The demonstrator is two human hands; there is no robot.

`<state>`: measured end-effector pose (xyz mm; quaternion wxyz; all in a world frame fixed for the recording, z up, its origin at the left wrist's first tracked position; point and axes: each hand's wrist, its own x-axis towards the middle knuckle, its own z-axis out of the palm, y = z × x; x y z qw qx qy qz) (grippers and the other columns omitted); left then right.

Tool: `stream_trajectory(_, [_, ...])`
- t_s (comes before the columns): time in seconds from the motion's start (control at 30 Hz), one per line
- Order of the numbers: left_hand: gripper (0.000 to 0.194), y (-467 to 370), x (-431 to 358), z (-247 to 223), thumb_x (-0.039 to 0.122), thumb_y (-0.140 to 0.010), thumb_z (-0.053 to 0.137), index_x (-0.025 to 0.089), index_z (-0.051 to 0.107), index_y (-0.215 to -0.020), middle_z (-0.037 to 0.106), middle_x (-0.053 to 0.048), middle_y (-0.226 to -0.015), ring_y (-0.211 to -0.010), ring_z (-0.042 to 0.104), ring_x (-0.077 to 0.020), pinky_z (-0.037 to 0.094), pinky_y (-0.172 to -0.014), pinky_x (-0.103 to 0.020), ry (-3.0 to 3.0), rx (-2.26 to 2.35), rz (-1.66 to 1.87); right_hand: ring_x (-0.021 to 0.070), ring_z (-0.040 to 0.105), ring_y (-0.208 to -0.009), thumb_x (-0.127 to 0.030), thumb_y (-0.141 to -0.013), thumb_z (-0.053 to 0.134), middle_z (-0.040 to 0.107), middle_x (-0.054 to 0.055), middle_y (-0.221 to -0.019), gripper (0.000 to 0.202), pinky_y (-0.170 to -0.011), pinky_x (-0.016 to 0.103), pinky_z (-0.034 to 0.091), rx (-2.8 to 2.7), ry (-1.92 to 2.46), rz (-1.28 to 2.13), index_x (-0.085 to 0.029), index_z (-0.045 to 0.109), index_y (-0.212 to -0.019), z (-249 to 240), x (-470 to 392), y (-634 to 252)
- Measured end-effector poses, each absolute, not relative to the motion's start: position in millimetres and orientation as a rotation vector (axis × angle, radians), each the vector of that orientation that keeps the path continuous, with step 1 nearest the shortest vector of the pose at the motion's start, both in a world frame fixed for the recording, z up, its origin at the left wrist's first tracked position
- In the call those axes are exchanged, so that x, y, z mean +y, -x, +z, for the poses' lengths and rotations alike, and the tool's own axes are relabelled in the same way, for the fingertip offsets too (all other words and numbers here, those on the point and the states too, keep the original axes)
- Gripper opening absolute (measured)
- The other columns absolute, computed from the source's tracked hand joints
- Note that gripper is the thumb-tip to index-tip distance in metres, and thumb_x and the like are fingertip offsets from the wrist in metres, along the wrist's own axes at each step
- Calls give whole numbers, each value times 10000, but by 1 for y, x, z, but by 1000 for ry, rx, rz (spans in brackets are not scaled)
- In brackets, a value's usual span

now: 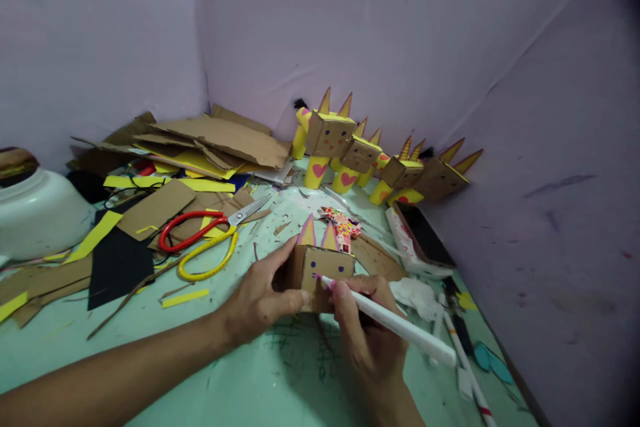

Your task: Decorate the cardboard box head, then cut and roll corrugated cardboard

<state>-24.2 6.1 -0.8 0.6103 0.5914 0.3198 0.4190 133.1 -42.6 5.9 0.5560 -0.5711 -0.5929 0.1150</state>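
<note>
A small cardboard box head (327, 263) with two pointed, pink-edged ears faces me above the table. My left hand (265, 290) is closed on its left side, thumb across the lower front corner. In my right hand (370, 327) is a white marker (400, 327), pinched near its pink tip. That tip touches the front of the box, beside small purple marks below two dark dot eyes. The lower right of the box is hidden behind my right fingers.
Scissors (235, 220) with red and yellow handles lie left, near cardboard sheets (220, 137) and black paper (123, 260). Several cardboard animal figures (330, 137) stand at the back. An open box (420, 237) and another marker (467, 360) are on the right of the green table (240, 387).
</note>
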Motion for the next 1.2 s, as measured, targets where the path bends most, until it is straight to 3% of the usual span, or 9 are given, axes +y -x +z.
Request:
stream_trajectory(0.4, [820, 24, 6, -1, 274, -705, 662, 151, 355, -1455, 512, -93, -1443, -1351, 402, -370, 340, -1108, -521, -1364, 722, 974, 142, 570, -494, -375, -855, 595, 631, -3, -589, 199, -464, 240, 429, -1410, 1354, 260, -204, 614, -754, 7, -42, -133])
stream_trajectory(0.63, [794, 24, 6, -2, 271, -693, 678, 154, 405, -1429, 474, -81, -1474, -1394, 331, -368, 299, -1134, -509, -1375, 754, 997, 129, 533, -450, -369, -859, 596, 599, -18, -549, 213, -431, 234, 398, -1390, 1333, 290, -207, 588, -722, 6, -42, -134])
stream_trajectory(0.87, [821, 24, 5, -2, 278, -697, 672, 156, 366, -1449, 522, -83, -1435, -1346, 406, -378, 363, -1093, -507, -1336, 725, 978, 145, 567, -484, -348, -859, 592, 629, 1, -584, 183, -454, 249, 424, -1433, 1327, 245, -206, 611, -747, 7, -42, -134])
stream_trajectory(1.2, [822, 25, 5, -5, 324, -684, 698, 137, 406, -1430, 455, -102, -1485, -1395, 317, -389, 268, -1142, -531, -1336, 785, 1001, 158, 581, -489, -375, -854, 601, 631, 8, -577, 205, -439, 258, 424, -1414, 1347, 254, -206, 619, -741, 7, -42, -133])
